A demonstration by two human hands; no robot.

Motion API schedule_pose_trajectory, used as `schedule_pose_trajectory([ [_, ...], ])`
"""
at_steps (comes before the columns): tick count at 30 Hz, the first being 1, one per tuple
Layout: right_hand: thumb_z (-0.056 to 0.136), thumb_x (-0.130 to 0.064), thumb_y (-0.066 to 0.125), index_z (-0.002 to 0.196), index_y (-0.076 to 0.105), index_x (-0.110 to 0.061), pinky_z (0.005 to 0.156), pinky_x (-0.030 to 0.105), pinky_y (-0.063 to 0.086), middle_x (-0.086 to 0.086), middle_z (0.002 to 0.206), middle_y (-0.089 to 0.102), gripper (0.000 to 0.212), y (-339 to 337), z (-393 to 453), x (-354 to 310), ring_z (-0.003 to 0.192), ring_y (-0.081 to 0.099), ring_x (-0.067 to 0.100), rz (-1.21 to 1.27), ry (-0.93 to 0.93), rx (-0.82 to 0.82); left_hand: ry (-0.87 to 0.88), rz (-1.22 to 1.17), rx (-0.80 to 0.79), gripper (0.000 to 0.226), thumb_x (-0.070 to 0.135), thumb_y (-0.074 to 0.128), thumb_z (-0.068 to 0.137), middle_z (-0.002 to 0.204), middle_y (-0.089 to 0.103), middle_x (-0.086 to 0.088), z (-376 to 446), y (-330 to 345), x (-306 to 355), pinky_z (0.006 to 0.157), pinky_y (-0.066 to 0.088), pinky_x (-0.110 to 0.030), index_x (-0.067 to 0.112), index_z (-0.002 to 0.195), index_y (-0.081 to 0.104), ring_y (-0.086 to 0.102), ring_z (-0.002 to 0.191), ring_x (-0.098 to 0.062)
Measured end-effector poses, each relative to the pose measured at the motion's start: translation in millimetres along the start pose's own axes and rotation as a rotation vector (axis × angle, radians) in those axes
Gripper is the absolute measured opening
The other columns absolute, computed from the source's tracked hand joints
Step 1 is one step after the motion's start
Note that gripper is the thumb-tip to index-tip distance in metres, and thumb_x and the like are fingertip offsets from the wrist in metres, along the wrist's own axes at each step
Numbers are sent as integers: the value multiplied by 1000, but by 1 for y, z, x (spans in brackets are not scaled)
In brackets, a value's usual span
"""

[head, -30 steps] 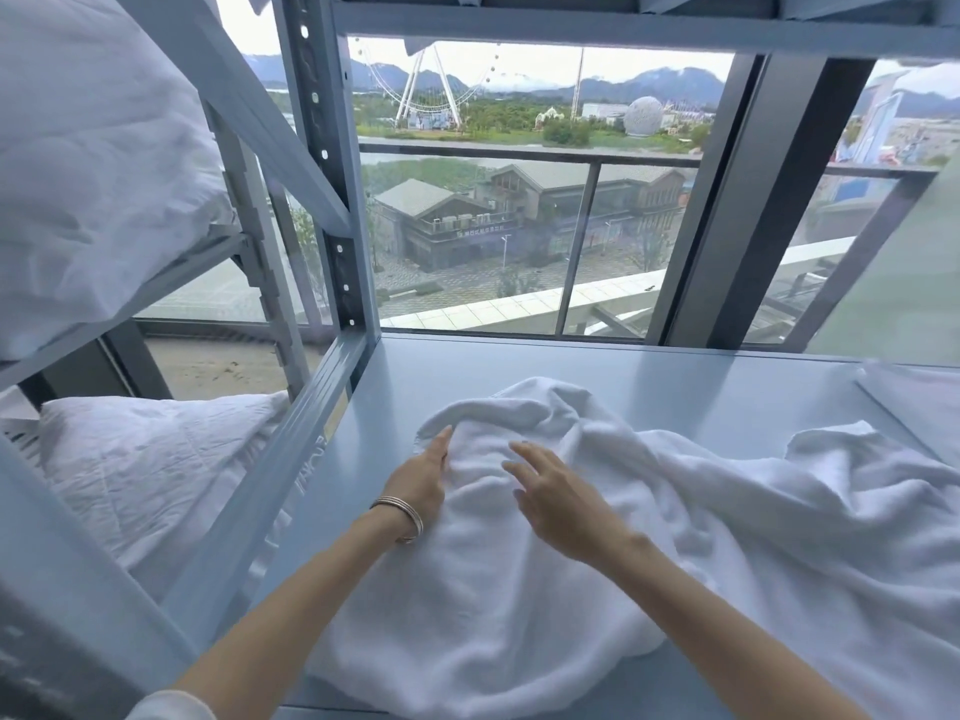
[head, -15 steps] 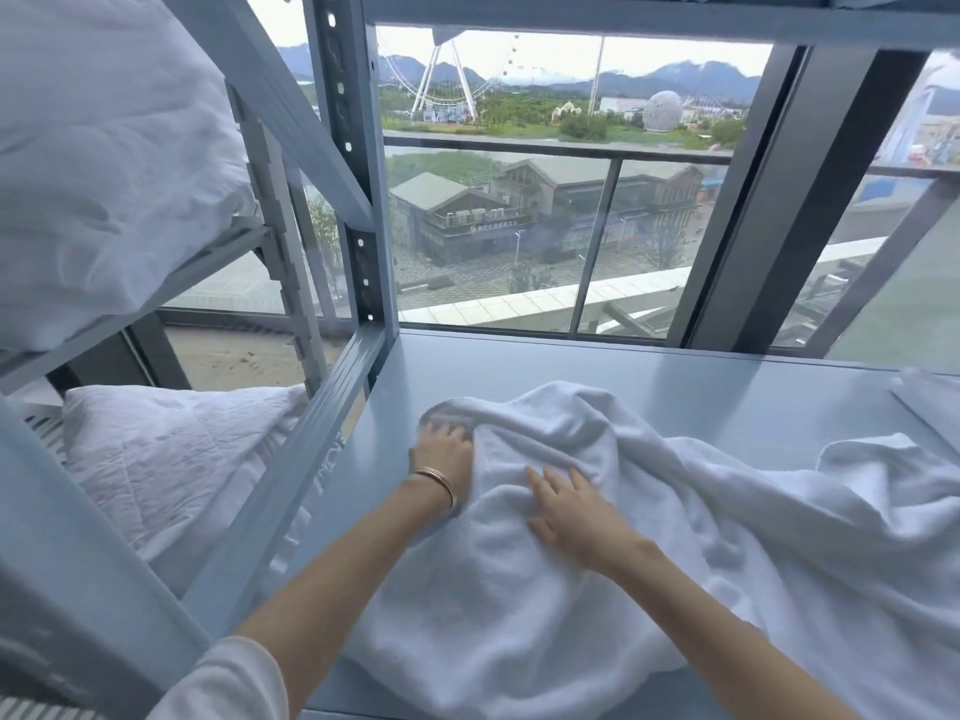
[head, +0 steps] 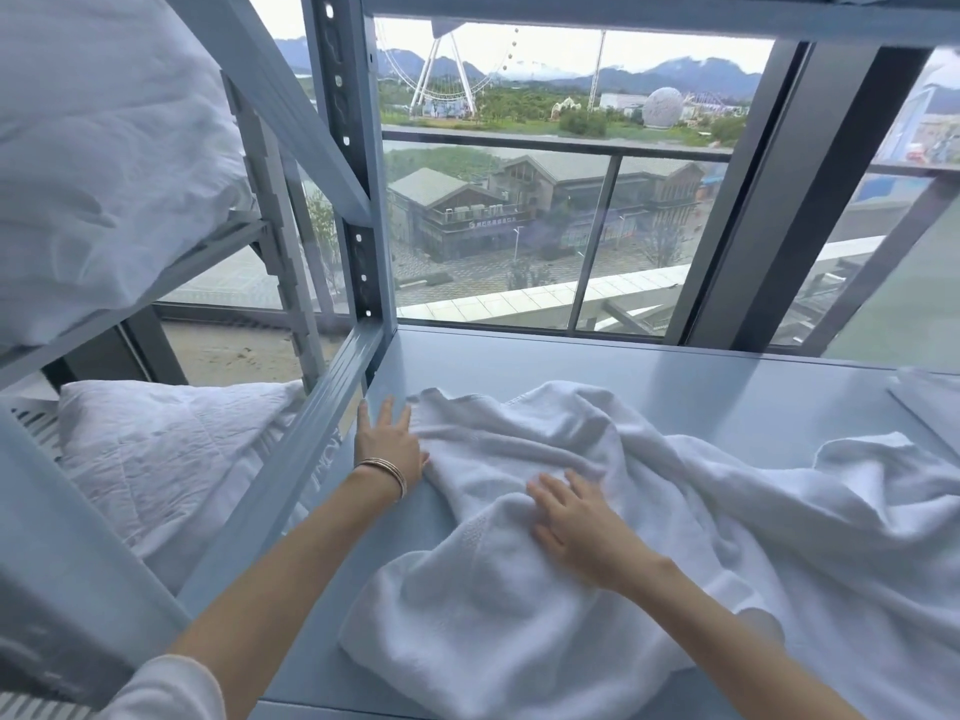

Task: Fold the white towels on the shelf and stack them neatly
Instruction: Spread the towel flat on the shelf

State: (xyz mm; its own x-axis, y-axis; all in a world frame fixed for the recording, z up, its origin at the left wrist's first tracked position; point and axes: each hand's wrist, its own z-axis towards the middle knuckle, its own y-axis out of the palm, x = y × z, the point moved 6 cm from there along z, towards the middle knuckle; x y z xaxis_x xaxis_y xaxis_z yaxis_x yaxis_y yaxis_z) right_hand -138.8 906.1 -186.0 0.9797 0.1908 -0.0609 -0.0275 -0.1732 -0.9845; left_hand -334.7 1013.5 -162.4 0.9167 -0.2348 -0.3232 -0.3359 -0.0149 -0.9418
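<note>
A large white towel (head: 519, 605) lies rumpled across the grey shelf (head: 649, 376). Its left part is spread fairly flat, while the right part is bunched in folds (head: 857, 511). My left hand (head: 387, 441), with a bangle at the wrist, lies flat with straight fingers at the towel's far left edge, partly on the bare shelf. My right hand (head: 576, 517) presses flat on the towel's middle, fingers spread.
A folded white towel's corner (head: 930, 402) shows at the far right of the shelf. The shelf's metal upright (head: 358, 200) and side rail (head: 311, 423) stand left of my left hand. White bedding (head: 156, 459) fills the neighbouring rack. A window lies behind.
My left hand has slid left off the bunched corner and straightened its fingers at the towel's edge. The towel's left part lies flatter. My right hand stays pressed on the cloth.
</note>
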Motion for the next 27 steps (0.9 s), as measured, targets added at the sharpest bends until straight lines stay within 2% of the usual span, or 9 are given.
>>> schedule_pose_trajectory([
  [3,78,-47,26,121,62,-18,83,51,51,9,122,62,63,9,1,-22,107,60,39,-78,-55,-38,120,-183,154,44,17,34,96,155,20,-4,-15,-11,32,116,9,-44,17,139,40,16,144,-22],
  [5,75,-47,32,107,70,-21,67,49,55,6,110,68,55,11,5,-30,92,67,37,-90,-2,-53,228,-339,104,40,14,33,96,148,33,-5,-30,-3,54,112,17,-39,14,136,40,29,138,-20],
  [8,72,-54,10,137,45,-15,98,60,34,11,145,39,83,4,18,-48,129,38,44,-73,-104,-49,193,-429,-54,49,28,25,102,158,7,-2,-25,21,50,116,12,-41,19,149,17,7,145,-16],
  [10,80,-56,9,148,20,-19,111,53,14,4,157,12,78,3,22,-54,143,10,35,14,-106,-90,176,-418,-122,51,31,22,102,159,-6,3,-10,28,34,117,7,-45,29,150,5,-6,146,-14],
  [15,99,-40,33,148,17,-19,114,51,10,0,157,10,56,-4,17,-58,143,8,29,49,-69,16,49,-337,-216,61,23,36,99,158,-8,6,23,20,-1,114,4,-51,38,149,3,-4,146,-19],
  [19,70,-78,-10,150,5,-29,113,56,-2,-1,158,-6,95,11,23,-42,144,-8,30,18,-35,-65,-18,-262,-106,60,16,37,96,159,1,0,18,11,5,116,4,-48,26,150,13,1,146,-19],
  [21,57,-79,-24,149,0,-33,112,55,-8,-3,158,-8,106,7,39,-26,144,-12,28,28,3,-33,29,-314,-19,54,18,33,98,159,5,-2,7,5,16,116,8,-46,19,149,17,4,146,-19],
  [24,93,-61,14,150,0,-30,114,55,-6,-3,158,-7,66,-1,56,-16,144,-12,28,8,26,-63,122,-472,-22,46,25,28,102,158,11,-2,-17,7,25,115,18,-42,15,147,24,15,144,-18],
  [27,97,-51,27,150,5,-26,114,56,2,1,159,-5,63,0,43,-29,144,-7,32,-23,-26,-104,161,-501,-71,50,30,28,102,158,7,0,-46,20,22,116,18,-41,15,149,19,11,145,-17],
])
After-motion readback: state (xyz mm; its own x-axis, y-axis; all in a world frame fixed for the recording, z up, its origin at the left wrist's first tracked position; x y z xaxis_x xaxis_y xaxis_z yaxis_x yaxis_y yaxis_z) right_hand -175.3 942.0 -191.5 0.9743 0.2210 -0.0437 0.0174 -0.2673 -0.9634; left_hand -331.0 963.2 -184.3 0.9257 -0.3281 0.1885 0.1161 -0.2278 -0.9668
